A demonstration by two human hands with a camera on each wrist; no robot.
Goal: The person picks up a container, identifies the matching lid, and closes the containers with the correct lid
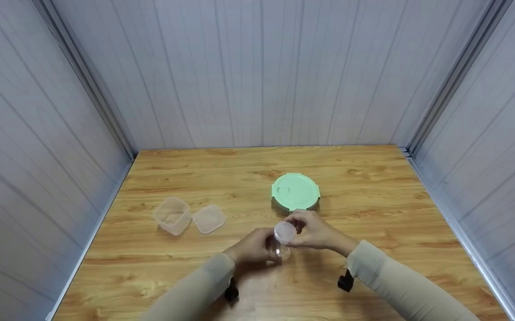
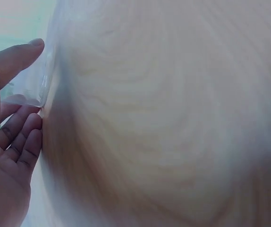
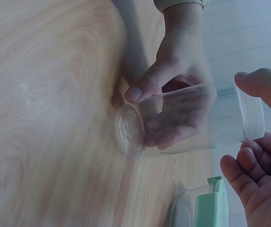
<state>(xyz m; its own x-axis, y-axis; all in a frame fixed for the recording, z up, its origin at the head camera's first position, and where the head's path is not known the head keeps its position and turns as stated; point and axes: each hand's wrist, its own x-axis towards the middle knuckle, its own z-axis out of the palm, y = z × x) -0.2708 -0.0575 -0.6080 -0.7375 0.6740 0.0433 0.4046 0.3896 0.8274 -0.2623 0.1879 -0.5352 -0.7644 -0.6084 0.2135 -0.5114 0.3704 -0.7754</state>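
The left hand [image 1: 254,246] was curled round the clear jar [image 3: 187,119]; just above it, the right hand [image 1: 314,232] pinched the lid [image 1: 285,232] by its rim. The step seemed to be working that lid — next, probably, calling for a steady left grip.

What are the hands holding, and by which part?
A clear jar: the left hand grips its side near the base, the right hand its lid.
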